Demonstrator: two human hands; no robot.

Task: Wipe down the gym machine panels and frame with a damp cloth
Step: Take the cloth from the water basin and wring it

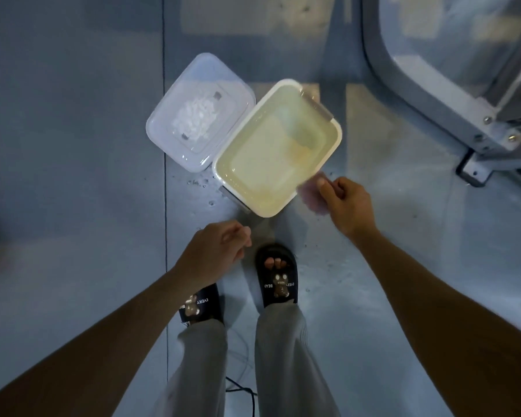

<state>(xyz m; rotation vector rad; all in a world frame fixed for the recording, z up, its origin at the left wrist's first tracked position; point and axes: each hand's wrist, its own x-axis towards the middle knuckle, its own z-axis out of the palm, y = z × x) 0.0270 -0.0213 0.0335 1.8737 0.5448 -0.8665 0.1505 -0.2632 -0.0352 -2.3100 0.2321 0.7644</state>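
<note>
Grey-blue gym floor (73, 145), seen from above, with two hands over it.

Right hand (345, 203) with fingers curled, its grip pinching a blurred pinkish cloth (312, 195) just beside the near corner of a white tub (337, 136). Left hand (215, 252) lower, fingers loosely curled, holding nothing, just above the floor near the tub's front corner. Tub full of pale yellowish liquid, resting on the floor and touching a clear lid (169, 115) to its left, something white and lumpy showing under it. Water drops scattered on the floor beside both. Black slippers (278, 276) with a bear print below the hands, grey trousers (280, 356) above them. Grey machine frame (403, 82) with bolted foot plate at upper right, well apart from the cloth.
</note>
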